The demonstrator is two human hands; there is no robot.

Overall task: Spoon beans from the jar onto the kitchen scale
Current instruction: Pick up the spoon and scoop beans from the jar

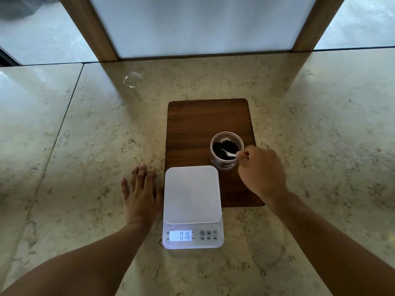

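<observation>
Right hand (261, 169) fingers pinch spoon (229, 153) in jar (226, 153); left hand (141, 195) spread flat. Overloaded scoop could spill beans (222, 147) before scale (191, 194).

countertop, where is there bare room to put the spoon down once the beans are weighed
Bare countertop runs right of the wooden board, and the board's far half behind the jar is free. It is crowded near the scale: left hand beside it, right hand holding the spoon in the jar.
</observation>
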